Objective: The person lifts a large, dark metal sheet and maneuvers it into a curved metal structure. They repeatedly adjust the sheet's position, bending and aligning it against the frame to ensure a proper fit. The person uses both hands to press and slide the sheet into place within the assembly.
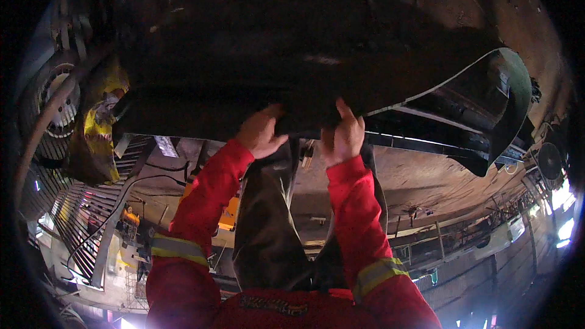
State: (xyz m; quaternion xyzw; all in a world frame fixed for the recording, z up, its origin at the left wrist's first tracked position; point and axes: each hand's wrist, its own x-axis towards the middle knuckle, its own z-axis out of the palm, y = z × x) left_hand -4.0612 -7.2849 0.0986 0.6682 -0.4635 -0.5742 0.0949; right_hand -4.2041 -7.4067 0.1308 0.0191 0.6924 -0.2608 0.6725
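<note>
A wide, dark flexible sheet stretches across the view in front of me, with a thin pale edge along its right part. Its right end curls up and back round in a loop. My left hand is closed on the near edge, with its fingertips lost in shadow. A short way to the right, my right hand grips the same edge, one finger pointing forward over the surface. Under the curled part, long straight metal bars show. The sheet's far side is too dark to make out.
To the left hang a yellow, stained plastic sack and a thick hose, beside a round slotted disc. A slatted metal grate with a cable lies nearer. A fan-like round object stands at the far right.
</note>
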